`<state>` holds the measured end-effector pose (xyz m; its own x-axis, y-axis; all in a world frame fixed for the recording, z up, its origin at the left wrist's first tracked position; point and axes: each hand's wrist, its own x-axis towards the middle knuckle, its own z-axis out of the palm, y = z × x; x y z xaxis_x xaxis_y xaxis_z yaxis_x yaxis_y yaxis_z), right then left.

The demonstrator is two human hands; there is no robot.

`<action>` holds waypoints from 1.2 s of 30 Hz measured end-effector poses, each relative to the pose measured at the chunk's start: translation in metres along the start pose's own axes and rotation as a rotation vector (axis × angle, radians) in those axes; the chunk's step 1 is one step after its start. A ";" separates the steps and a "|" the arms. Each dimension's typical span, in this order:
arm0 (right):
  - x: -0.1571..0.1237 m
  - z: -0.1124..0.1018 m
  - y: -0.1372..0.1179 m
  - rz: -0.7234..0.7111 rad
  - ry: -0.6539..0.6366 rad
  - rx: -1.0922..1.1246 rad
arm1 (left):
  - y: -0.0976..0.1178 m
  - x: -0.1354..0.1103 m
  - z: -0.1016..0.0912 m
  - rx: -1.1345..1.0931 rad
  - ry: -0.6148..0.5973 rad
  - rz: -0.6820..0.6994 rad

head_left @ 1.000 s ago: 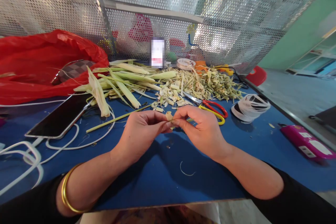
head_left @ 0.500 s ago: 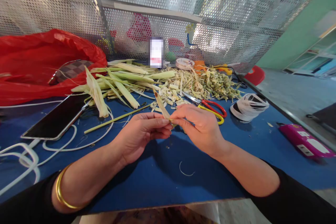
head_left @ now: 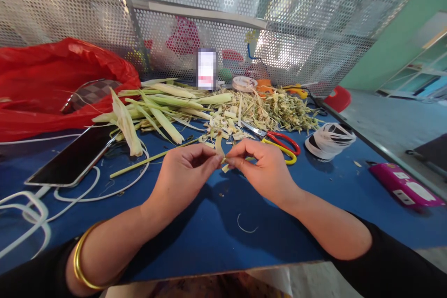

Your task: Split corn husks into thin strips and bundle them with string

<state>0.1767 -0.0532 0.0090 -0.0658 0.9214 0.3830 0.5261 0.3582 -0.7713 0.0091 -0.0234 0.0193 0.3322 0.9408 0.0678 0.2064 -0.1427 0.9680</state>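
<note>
The left hand [head_left: 183, 174] and right hand [head_left: 267, 170] both pinch a corn-husk strip [head_left: 219, 143]. Its long axis runs away from the person, beyond the grip.

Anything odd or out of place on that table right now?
Only minor litter: a thin pale strand lies curled on the blue table, on the wearer's side of the left hand and right hand pinching a husk strip. It looks stray because most loose scraps lie beyond, by the scissors.
</note>
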 end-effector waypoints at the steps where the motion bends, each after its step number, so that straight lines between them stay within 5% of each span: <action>1: 0.000 0.000 -0.001 0.047 -0.005 0.034 | 0.000 -0.001 0.000 0.044 0.016 0.032; 7: 0.002 -0.002 -0.007 0.210 -0.032 0.198 | 0.000 -0.005 0.000 0.180 0.030 0.191; 11: 0.004 -0.002 -0.004 0.242 -0.055 0.283 | 0.001 -0.004 -0.001 0.175 0.012 0.166; 22: 0.002 -0.004 0.003 -0.344 0.089 -0.149 | -0.008 0.006 0.000 -0.480 -0.154 -0.267; 28: 0.002 -0.002 0.004 -0.425 0.075 -0.208 | -0.010 0.003 -0.001 -0.575 -0.223 -0.343; 36: -0.001 -0.003 0.005 -0.441 0.063 -0.204 | -0.007 0.004 0.000 -0.518 -0.152 -0.329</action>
<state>0.1818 -0.0526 0.0062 -0.2720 0.6751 0.6858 0.6154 0.6699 -0.4153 0.0090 -0.0188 0.0124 0.4619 0.8506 -0.2512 -0.1399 0.3496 0.9264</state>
